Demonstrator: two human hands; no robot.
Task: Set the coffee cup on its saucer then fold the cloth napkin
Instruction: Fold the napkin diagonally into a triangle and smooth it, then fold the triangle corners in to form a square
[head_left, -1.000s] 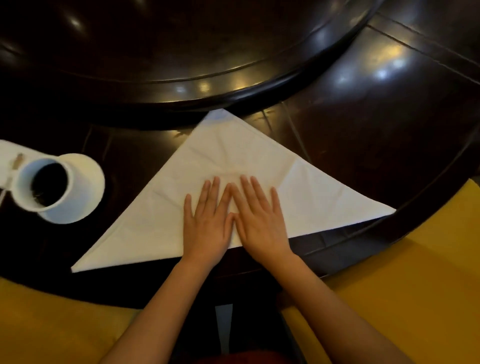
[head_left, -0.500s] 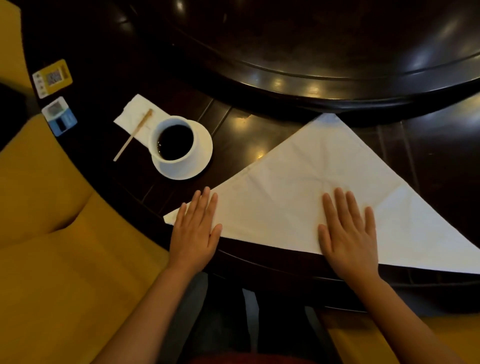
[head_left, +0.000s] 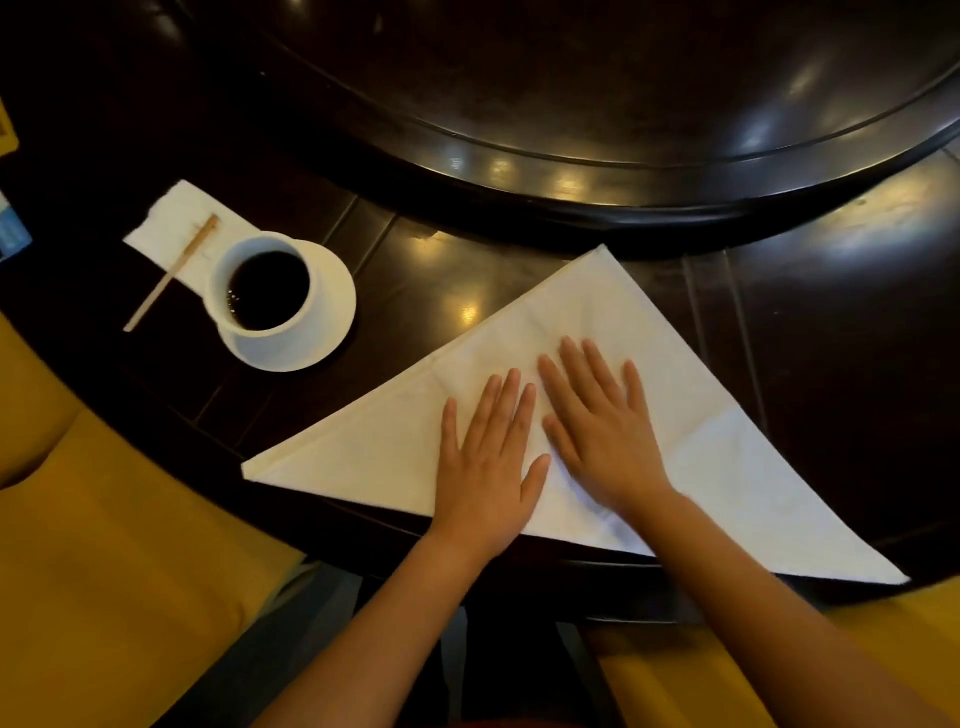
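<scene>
A white coffee cup (head_left: 265, 287), filled with dark coffee, is sitting on its white saucer (head_left: 332, 317) at the left of a dark polished wooden table (head_left: 841, 322). Just left of the cup, a wooden stir stick (head_left: 171, 274) is lying across a small white paper napkin (head_left: 179, 228), its lower end reaching onto the bare wood. To the right of the saucer and apart from it, the white cloth napkin (head_left: 717, 452) is lying folded into a large triangle, its long edge running along the near rim of the table and its peak pointing toward the raised round centre section (head_left: 597, 93) of the table.

Both hands are resting palm-down on the middle of the napkin, side by side. The left hand (head_left: 485, 467) is lying flat with its fingers straight and slightly spread, thumb angled out toward the right hand (head_left: 602, 431), whose fingers are likewise extended and fanned a little; neither is gripping the cloth. Bare forearms are reaching in from the bottom edge.

Ceiling lights are glinting off the lacquered wood, and mustard-yellow seat cushions (head_left: 104, 561) are flanking the person on both sides.
</scene>
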